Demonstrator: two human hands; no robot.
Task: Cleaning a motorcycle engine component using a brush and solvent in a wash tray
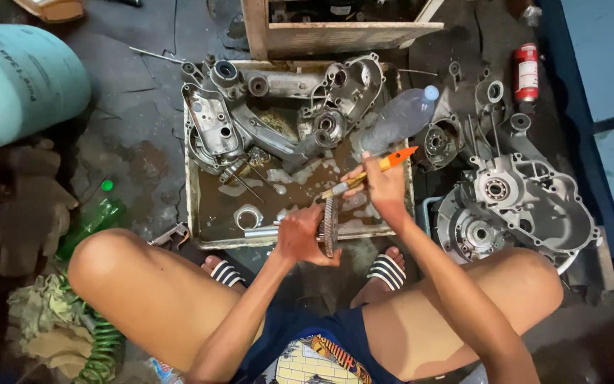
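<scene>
Gear wheel (330, 226), a toothed disc standing on edge, sits clamped in the left hand (300, 236), just right of its curled fingers, above the near rim of the metal wash tray (195, 206) of brown liquid. Right hand (384, 186) pinches an orange-handled brush (367, 173), fingers closed round it. Its long axis slants down-left from the fingers, bristle end just above the gear's top edge. Engine crankcase halves (264, 114) lie beyond, with 1 clear plastic bottle (398, 119).
</scene>
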